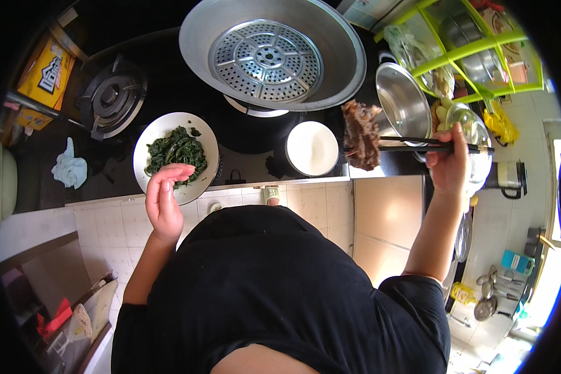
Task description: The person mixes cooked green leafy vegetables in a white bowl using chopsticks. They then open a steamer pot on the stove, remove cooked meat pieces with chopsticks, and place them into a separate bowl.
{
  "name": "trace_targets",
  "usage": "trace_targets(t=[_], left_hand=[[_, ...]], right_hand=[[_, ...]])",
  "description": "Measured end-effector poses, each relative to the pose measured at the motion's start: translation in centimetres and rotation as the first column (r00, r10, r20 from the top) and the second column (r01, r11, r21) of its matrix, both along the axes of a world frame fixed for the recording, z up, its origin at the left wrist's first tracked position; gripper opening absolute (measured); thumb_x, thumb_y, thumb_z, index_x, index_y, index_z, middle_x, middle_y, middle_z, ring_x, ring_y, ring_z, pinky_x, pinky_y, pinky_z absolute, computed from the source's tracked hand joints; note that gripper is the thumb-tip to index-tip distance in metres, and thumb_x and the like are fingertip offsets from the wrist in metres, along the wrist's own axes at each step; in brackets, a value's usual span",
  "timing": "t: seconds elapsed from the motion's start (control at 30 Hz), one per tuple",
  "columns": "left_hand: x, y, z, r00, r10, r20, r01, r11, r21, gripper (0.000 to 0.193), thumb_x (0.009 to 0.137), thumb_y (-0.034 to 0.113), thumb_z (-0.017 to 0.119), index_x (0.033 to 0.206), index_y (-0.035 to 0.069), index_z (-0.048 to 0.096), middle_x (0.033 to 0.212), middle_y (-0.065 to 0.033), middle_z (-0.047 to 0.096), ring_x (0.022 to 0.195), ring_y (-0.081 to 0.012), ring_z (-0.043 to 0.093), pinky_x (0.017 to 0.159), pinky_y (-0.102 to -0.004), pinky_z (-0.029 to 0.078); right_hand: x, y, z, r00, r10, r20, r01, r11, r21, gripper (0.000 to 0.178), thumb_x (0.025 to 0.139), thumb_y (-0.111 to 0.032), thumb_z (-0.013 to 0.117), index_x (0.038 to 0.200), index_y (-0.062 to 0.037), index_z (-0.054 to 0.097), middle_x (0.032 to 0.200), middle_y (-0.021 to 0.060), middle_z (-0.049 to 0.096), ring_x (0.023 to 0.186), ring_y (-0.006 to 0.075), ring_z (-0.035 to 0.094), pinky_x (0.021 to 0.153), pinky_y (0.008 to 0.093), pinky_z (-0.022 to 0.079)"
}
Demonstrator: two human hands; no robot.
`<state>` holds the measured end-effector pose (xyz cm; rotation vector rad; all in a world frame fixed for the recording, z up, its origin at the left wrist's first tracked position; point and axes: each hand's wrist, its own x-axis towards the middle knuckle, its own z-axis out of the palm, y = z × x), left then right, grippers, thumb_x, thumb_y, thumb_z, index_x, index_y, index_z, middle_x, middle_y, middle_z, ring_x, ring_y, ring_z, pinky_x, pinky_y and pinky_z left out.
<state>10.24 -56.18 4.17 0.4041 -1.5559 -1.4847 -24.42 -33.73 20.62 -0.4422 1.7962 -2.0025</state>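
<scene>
Right hand (449, 163) pinches chopsticks (430, 145), fingers pressed together, gripping a dark meat slab (362, 135) at 1 o'clock. It looks soft, heavy, slippery. Left hand (164, 202) hovers, fingers spread loosely, over greens plate (148, 138).

The left hand (163, 202) hides part of the white plate's (149, 134) near rim. The steamer pan (343, 47) is cut off by the top edge. Utensils at lower right are too small to tell.

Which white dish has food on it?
The white plate by the left hand holds cooked greens; the white bowl beside the burner looks empty.
</scene>
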Motion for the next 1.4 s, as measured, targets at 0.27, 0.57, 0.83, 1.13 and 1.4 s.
trace_targets(t=[0.27, 0.57, 0.83, 1.13, 1.4], left_hand=[[-0.8, 0.4, -0.3, 0.993, -0.108, 0.039, 0.108, 0.994, 0.010, 0.021, 0.087, 0.006, 0.029, 0.093, -0.002, 0.048, 0.095, -0.0161, 0.054, 0.086, -0.0198, 0.053, 0.076, -0.0284, 0.040], [-2.0, 1.0, -0.3, 0.994, -0.091, 0.057, 0.088, 0.995, 0.051, 0.021, 0.088, 0.007, 0.030, 0.093, -0.002, 0.049, 0.094, -0.0140, 0.055, 0.086, -0.0179, 0.053, 0.075, -0.0266, 0.040], [-4.2, 1.8, 0.1, 0.982, -0.092, 0.166, 0.084, 0.995, 0.053, 0.019, 0.088, 0.009, 0.035, 0.092, -0.001, 0.050, 0.093, -0.0113, 0.056, 0.085, -0.0155, 0.053, 0.074, -0.0260, 0.040], [-7.4, 2.9, -0.3, 0.919, -0.243, 0.311, 0.216, 0.969, 0.121, 0.011, 0.083, 0.004, 0.048, 0.089, 0.000, 0.056, 0.074, -0.0040, 0.053, 0.063, -0.0075, 0.050, 0.055, -0.0206, 0.040], [-15.9, 5.2, 0.4, 0.806, -0.189, 0.561, 0.393, 0.880, -0.267, 0.015, 0.071, 0.008, 0.061, 0.086, 0.004, 0.060, 0.067, -0.0052, 0.052, 0.055, -0.0180, 0.051, 0.050, -0.0268, 0.040]], right_hand=[[5.0, -0.7, -8.1, 0.989, -0.084, -0.122, 0.121, 0.933, 0.340, 0.038, 0.086, -0.032, 0.045, 0.072, 0.0030, 0.053, 0.054, 0.0093, 0.054, 0.040, 0.0146, 0.051, 0.040, 0.0239, 0.042], [5.4, -4.2, -8.3, 0.920, 0.306, -0.245, -0.115, 0.809, 0.576, 0.029, 0.082, -0.025, 0.055, 0.070, 0.0017, 0.056, 0.054, 0.0044, 0.053, 0.043, 0.0089, 0.050, 0.042, 0.0193, 0.041], [4.1, -6.6, -7.5, 0.843, 0.490, -0.223, -0.263, 0.737, 0.623, 0.023, 0.078, -0.021, 0.060, 0.075, 0.0019, 0.059, 0.052, 0.0047, 0.053, 0.043, 0.0094, 0.048, 0.043, 0.0236, 0.040], [3.5, -7.3, -7.9, 0.823, 0.542, -0.170, -0.323, 0.693, 0.645, 0.022, 0.076, -0.020, 0.062, 0.075, 0.0013, 0.059, 0.054, 0.0059, 0.054, 0.045, 0.0113, 0.050, 0.045, 0.0244, 0.041], [4.1, -6.6, -9.8, 0.766, 0.539, -0.350, -0.231, 0.739, 0.633, 0.021, 0.073, -0.020, 0.063, 0.075, -0.0002, 0.060, 0.059, 0.0118, 0.057, 0.049, 0.0181, 0.054, 0.048, 0.0269, 0.042]])
